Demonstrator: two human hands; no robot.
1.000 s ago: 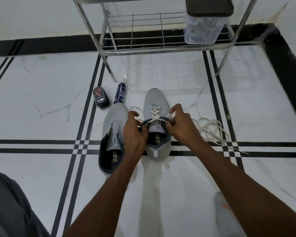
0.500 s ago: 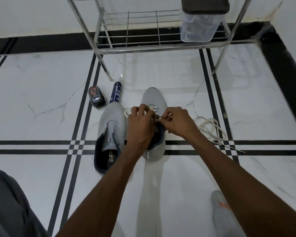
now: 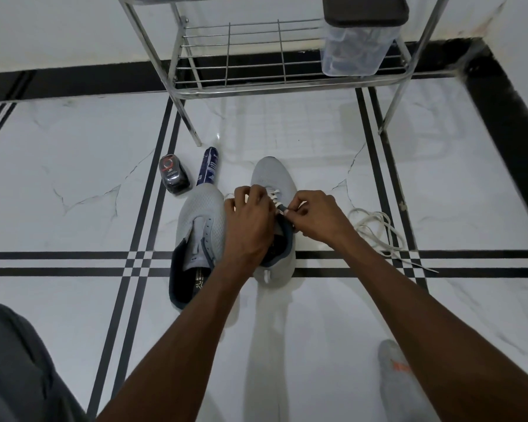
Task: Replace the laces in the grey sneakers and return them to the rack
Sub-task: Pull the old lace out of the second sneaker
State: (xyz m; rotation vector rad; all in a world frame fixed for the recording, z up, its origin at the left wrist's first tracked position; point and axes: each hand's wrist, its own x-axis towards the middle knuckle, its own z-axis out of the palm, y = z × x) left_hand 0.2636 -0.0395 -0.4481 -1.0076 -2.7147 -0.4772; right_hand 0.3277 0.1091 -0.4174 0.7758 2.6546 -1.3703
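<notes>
Sneakers: two grey sneakers stand side by side on the white marble floor (image 3: 287, 345), toes toward the rack. The laced sneaker (image 3: 273, 181) is on the right; the bare sneaker (image 3: 200, 214), on the left, shows open eyelets and touches it along the side.
Your left hand (image 3: 250, 226): it lies over the laced sneaker's opening, fingers curled at the white lace (image 3: 274, 198); what exactly the grip holds is hidden, so you cannot tell.
Your right hand (image 3: 319, 219): narrow grip, thumb and finger pinching the white lace near the top eyelets.
Loose lace (image 3: 378, 231): a pale coil on the floor, just right of your right wrist.
Rack (image 3: 256, 83): a chrome wire rack beyond the sneakers, with a clear plastic box (image 3: 357, 50) under a dark lid on its low shelf.
Beside the sneakers: a black polish bottle (image 3: 173, 175) and a blue can (image 3: 208, 170), lying near the bare sneaker's toe.
</notes>
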